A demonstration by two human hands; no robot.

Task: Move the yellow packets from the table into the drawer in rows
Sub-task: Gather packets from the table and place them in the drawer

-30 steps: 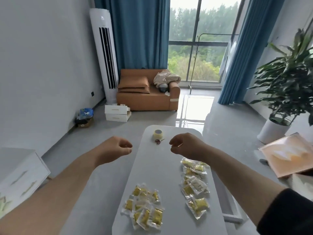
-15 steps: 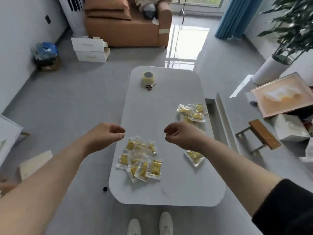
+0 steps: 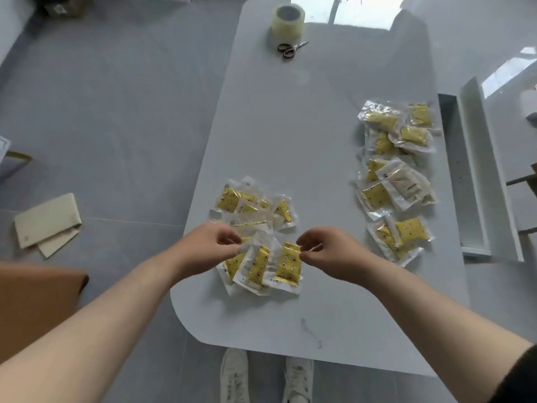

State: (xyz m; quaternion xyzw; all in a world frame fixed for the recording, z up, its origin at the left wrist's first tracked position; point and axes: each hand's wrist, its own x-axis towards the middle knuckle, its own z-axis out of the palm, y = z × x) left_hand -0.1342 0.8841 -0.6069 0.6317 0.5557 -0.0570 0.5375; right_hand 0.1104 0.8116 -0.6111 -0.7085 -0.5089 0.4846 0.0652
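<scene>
Two heaps of yellow packets in clear wrappers lie on the white table (image 3: 290, 135). The near heap (image 3: 255, 228) sits at the table's left front, the other heap (image 3: 392, 175) along the right side. My left hand (image 3: 207, 245) pinches the top edge of a packet at the front of the near heap. My right hand (image 3: 328, 251) pinches the top corner of a yellow packet (image 3: 287, 266) beside it. Both packets still rest on the table. The open white drawer (image 3: 476, 170) juts out from the table's right side.
A roll of clear tape (image 3: 288, 20) and small scissors (image 3: 290, 48) lie at the table's far end. Flat cardboard pieces (image 3: 46, 222) lie on the grey floor to the left, a brown box (image 3: 32, 303) nearer me. My white shoes (image 3: 266, 376) stand at the table's front edge.
The view tilted down from the room to the table. Both hands dropped from mid-air onto the near heap and closed their fingers on packets.
</scene>
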